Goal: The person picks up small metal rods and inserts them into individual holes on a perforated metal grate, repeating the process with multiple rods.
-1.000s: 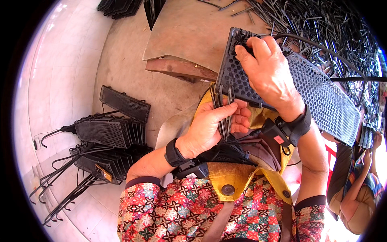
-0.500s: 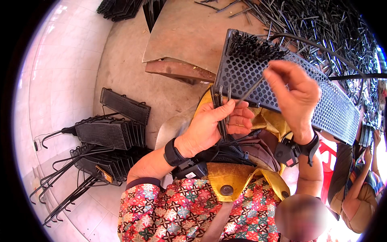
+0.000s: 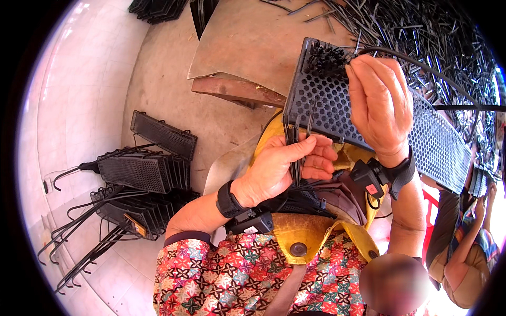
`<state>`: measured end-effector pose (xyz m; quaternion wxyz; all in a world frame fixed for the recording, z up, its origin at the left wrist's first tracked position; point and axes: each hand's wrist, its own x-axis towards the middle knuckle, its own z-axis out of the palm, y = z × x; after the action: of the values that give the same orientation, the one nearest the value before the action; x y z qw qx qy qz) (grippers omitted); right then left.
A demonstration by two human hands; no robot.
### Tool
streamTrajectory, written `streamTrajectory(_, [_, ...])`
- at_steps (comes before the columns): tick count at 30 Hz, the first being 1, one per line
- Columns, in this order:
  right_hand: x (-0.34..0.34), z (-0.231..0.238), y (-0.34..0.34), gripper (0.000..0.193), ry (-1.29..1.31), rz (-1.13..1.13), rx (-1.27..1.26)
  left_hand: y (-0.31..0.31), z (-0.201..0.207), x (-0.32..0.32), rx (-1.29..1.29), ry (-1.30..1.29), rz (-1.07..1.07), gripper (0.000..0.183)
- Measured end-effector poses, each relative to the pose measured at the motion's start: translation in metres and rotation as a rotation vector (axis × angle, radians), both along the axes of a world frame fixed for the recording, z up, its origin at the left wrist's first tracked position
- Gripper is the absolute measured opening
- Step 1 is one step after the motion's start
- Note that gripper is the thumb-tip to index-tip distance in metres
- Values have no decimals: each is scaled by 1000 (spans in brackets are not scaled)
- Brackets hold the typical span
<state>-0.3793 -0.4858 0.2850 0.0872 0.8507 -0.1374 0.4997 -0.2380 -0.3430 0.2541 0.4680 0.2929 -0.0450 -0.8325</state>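
A black perforated panel with rows of flower-shaped holes slants across the space before me. Short black bristle-like strips stand packed in its far left end. My right hand is over the panel beside that tuft, its fingers pinched together; what they hold, if anything, is hidden. Between the thumb and fingers of my left hand is a bundle of thin black strips, upright at the panel's near left corner. The left fingers curl loosely under the bundle.
Several black mesh racks with hooked rods are stacked on the floor at left. A flat brown board lies ahead. Loose black strips heap at far right, crossed by a dark cable. Another person's arm shows at right.
My right hand has moved slightly away from my left, up to the tuft, and turned palm-down. The thin strip seen in its pinch is hidden now. The left hand keeps its bundle.
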Motion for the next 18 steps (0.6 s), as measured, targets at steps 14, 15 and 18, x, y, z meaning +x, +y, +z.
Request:
streamTrajectory(14, [5, 1, 4, 23, 320, 5, 189, -2, -2, -2, 2, -32, -78, 39])
streamTrajectory(15, [6, 6, 2, 20, 353, 21, 215, -2, -1, -2, 1, -42, -91, 38])
streamTrajectory(18, [11, 9, -5, 14, 382, 38, 271, 1, 0, -2, 22, -84, -122, 38])
